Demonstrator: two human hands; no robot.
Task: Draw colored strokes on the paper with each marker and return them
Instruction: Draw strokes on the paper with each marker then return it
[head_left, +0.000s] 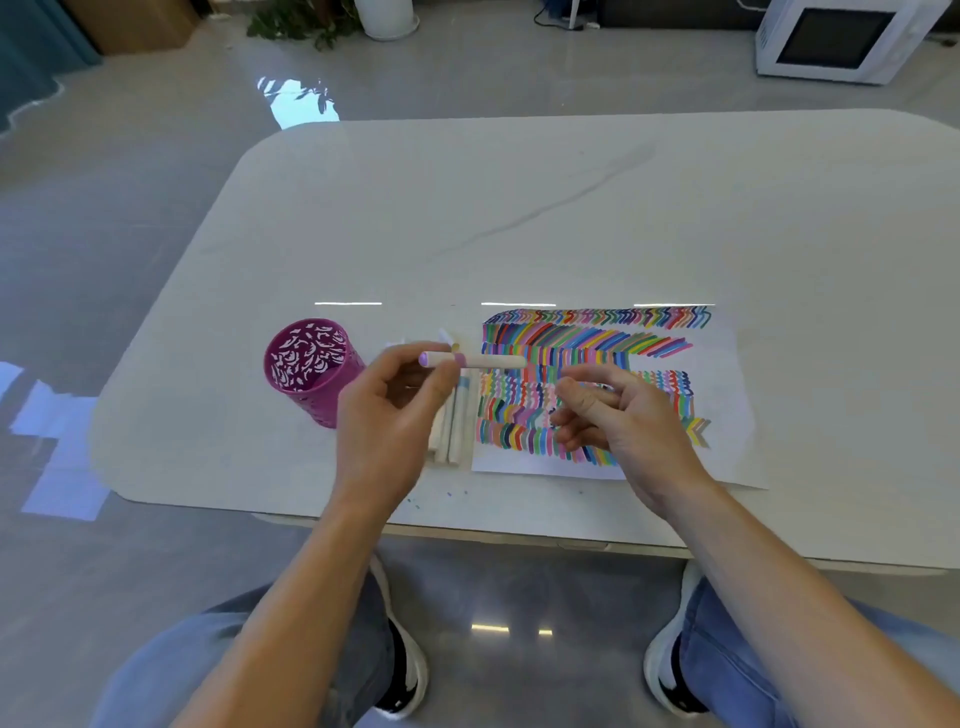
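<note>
Because your left grip (387, 410) pinches the marker (488, 360) only near its lilac end, the long barrel could tip free and roll onto the paper (727, 374). It hangs level above the counter (519, 208), axis left to right, lilac end toward the purple cup (311, 364); your right grip (618, 410) is loosely spread, empty

I see a white table (519, 208) — on it stand a pink cup (306, 369), some white markers (457, 426) and a paper (724, 384) full of colored lines.

A white microwave (836, 39) sits on the floor (130, 234), well apart from a potted plant (387, 18).
</note>
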